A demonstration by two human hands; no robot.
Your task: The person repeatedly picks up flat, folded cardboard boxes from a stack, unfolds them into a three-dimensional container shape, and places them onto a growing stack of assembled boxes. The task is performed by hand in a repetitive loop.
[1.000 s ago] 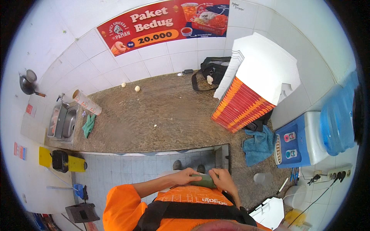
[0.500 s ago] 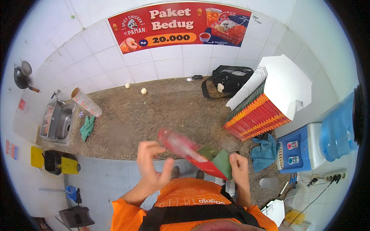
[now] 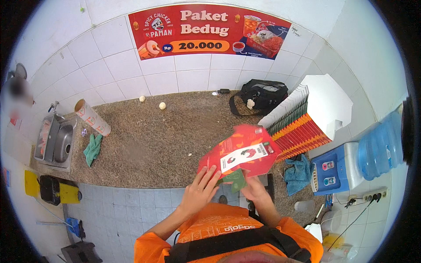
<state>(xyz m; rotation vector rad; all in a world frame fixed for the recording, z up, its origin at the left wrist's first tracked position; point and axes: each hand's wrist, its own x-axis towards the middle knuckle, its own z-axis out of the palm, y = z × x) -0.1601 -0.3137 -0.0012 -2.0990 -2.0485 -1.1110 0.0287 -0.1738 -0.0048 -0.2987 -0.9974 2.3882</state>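
A red cardboard food box (image 3: 232, 147) with a white printed panel and a green flap is held above the near edge of the counter. Its broad printed face shows, partly folded at the edges. My left hand (image 3: 201, 189) grips the lower left edge, its fingers lying over the red face and the thumb mostly hidden. At the bottom, beside the green flap, my right hand (image 3: 255, 190) is closed on the card; its fingertips are partly hidden. Just behind, to the right, stands a tall stack of nested boxes (image 3: 302, 131) in red, orange and green with white insides.
On the speckled counter (image 3: 136, 144) are a black bag (image 3: 263, 94), two small pale balls, a paper cup stack (image 3: 93, 117) and a green cloth (image 3: 92, 150). A sink (image 3: 65, 142) lies at the left. A blue cloth (image 3: 298, 174) and water dispenser (image 3: 335, 168) stand right.
The red box has swung up and turned its printed face into view. My left hand, apart from it and open before, has closed on its left edge; my right hand keeps hold.
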